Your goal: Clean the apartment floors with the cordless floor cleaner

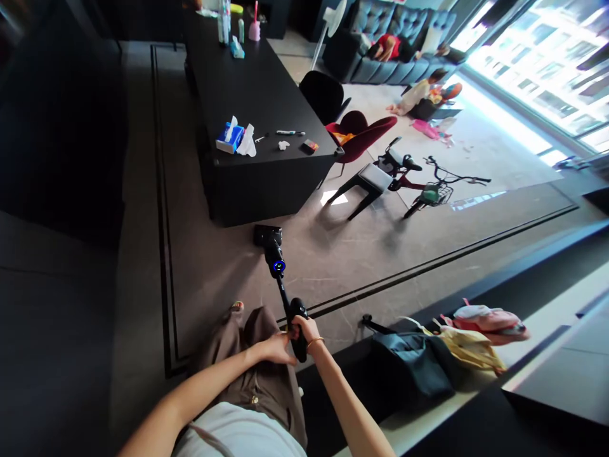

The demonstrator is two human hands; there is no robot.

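A black stick vacuum cleaner (pixel 283 293) slants away from my body, its floor head (pixel 268 235) flat on the tiles near the end of the dark table. A round display glows blue on its body. My right hand (pixel 305 327) is wrapped round the upper handle. Against the lower side of that handle, my left hand (pixel 278 348) is closed around it, its fingers partly hidden. My foot (pixel 237 306) shows just behind the cleaner.
A dark table (pixel 252 89) bears a tissue box (pixel 229 138) and small items. Beyond stand a red chair (pixel 356 136), a stool (pixel 375 177) and a small bike (pixel 431 190). Bags (pixel 419 362) lie at right. People are by the sofa (pixel 366 63).
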